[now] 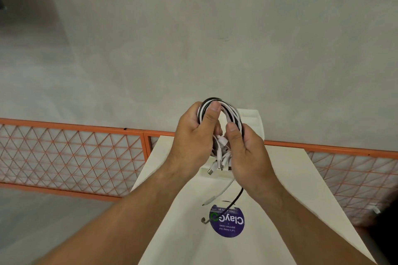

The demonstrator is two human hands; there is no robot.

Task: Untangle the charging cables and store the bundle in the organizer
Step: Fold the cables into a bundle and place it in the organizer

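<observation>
Orange mesh railing [71, 153] runs behind the white surface [183, 221], over grey floor [193, 49]. On the surface I read a purple sticker [227, 221], upside down: "ClayGo". Left grip [193, 135] and right grip [247, 153] both curl around the black-and-white cable bundle [229, 114], held above the surface; loose ends [217, 198] hang down. Behind it, a white box [253, 118], inside hidden.

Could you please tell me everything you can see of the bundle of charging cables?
The cable bundle is a coil of white and black cords, smooth and plastic-looking, looped into an upright arch held above the white surface. The left hand grips its left side, thumb over the top; the right hand grips the right side. White plugs with metal tips cluster between the palms. Two loose ends, one white and one black, hang toward a purple sticker.
</observation>
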